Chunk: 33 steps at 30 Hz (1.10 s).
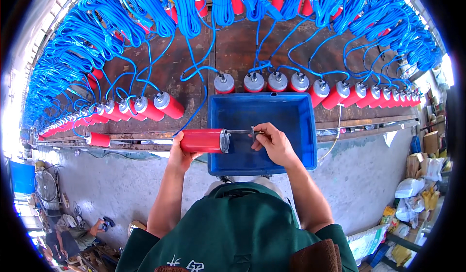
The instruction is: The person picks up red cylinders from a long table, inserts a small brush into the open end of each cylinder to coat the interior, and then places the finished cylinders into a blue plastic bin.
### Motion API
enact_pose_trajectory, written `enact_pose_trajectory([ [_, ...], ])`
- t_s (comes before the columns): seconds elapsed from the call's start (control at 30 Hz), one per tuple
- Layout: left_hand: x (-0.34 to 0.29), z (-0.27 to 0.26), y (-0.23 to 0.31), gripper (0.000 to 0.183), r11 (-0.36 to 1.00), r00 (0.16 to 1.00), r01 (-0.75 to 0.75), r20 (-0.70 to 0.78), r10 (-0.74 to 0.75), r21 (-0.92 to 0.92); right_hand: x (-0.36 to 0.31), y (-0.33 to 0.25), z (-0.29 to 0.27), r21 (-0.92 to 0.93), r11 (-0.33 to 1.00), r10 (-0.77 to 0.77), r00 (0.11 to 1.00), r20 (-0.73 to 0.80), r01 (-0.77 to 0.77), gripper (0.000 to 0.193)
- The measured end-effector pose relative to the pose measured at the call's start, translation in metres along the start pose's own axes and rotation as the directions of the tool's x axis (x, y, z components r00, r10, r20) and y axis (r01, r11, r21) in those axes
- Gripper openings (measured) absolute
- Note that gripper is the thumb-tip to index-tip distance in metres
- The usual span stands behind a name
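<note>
My left hand (179, 156) is closed round a red cylinder (201, 141), lying level over the left part of a blue plastic bin (311, 131). A blue cable (198, 111) runs up from near the cylinder's left end. In my right hand (279, 147) is the cross handle of a thin metal T-handle wrench (238, 131). Its shaft reaches left to the upper part of the cylinder's metal end face. Whether the tip sits in a screw there is too small to tell. The bin stands at the table's near edge, in front of me.
Rows of similar red cylinders (167, 105) with grey caps line the rusty metal table (235, 49). Coiled blue cables (182, 10) are heaped along its far side. Another red cylinder (98, 139) lies at the left edge. Boxes and bags (410, 188) lie right; a person (68, 240) sits lower left.
</note>
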<state>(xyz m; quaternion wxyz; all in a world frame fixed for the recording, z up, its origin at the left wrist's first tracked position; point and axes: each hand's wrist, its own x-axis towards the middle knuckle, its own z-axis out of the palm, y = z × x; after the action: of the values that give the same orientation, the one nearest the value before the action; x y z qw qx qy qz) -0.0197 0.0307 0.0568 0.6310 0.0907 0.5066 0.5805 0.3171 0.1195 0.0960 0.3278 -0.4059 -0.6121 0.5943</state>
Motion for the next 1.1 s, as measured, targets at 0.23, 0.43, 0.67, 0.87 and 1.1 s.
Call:
enact_pose_trajectory([
  [0.23, 0.002, -0.002, 0.0, 0.066, 0.999, 0.999, -0.023, 0.036, 0.021, 0.041, 0.001, -0.006, 0.003, -0.165, 0.979, 0.101, 0.989, -0.111, -0.119, 0.031],
  [0.43, 0.001, 0.001, 0.001, 0.061, 0.997, 0.999, -0.043, 0.008, 0.042, 0.068, 0.006, 0.012, 0.005, -0.297, 0.94, 0.13, 0.981, -0.146, -0.168, 0.056],
  [0.67, 0.002, -0.001, -0.002, 0.059, 0.997, 0.998, -0.058, 0.017, 0.058, 0.055, -0.001, 0.013, 0.013, -0.097, 0.988, 0.107, 0.984, -0.141, -0.122, 0.063],
  [0.87, 0.001, 0.001, -0.001, 0.058, 0.996, 0.997, -0.071, 0.019, 0.07, 0.054, 0.007, 0.022, -0.002, -0.136, 0.921, 0.37, 0.929, 0.007, -0.366, 0.049],
  [1.1, 0.003, -0.002, -0.004, 0.064, 0.994, 0.996, -0.091, 0.017, 0.09, 0.066, 0.006, 0.013, 0.002, -0.063, 0.983, 0.168, 0.985, -0.043, -0.171, 0.054],
])
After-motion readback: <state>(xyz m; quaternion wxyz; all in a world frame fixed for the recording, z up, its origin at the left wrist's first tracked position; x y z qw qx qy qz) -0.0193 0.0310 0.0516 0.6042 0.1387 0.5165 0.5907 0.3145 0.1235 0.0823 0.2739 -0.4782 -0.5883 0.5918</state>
